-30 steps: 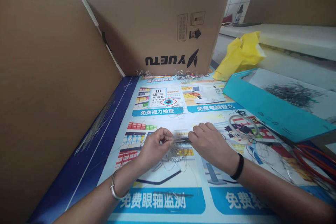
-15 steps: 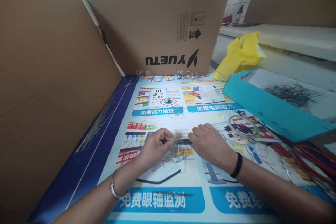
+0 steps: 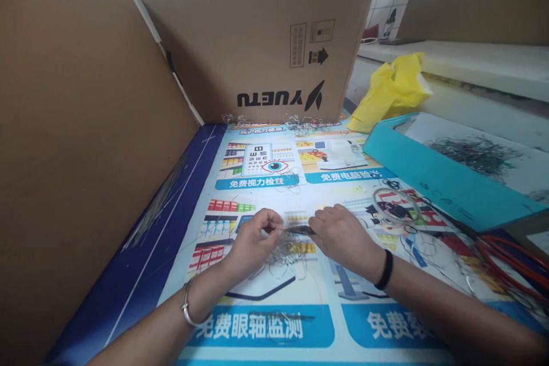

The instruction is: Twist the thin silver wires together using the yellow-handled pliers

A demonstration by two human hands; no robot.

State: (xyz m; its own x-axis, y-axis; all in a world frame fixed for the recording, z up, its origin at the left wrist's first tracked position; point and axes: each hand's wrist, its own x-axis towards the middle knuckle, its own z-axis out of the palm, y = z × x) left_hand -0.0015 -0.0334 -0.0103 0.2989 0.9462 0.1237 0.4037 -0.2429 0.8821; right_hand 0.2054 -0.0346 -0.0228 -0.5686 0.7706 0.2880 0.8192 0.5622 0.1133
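My left hand [image 3: 258, 237] is closed in a pinch at the centre, at the tip of a dark slim tool [image 3: 300, 230]; what its fingertips hold is too small to make out. My right hand [image 3: 341, 235] is wrapped round the other end of this tool, which points left. Just below and between the hands lies a tangle of thin wires [image 3: 285, 253] on the printed sheet [image 3: 274, 194]. Another dark thin item [image 3: 283, 317] rests nearer the front edge.
Cardboard panels [image 3: 240, 40] stand at the left and back. On the right are a teal box [image 3: 446, 183] holding wire pieces, a yellow bag [image 3: 390, 91], a clear ring coil [image 3: 397, 206] and red-handled tools [image 3: 510, 260]. Wire strands [image 3: 156, 206] lie at the left.
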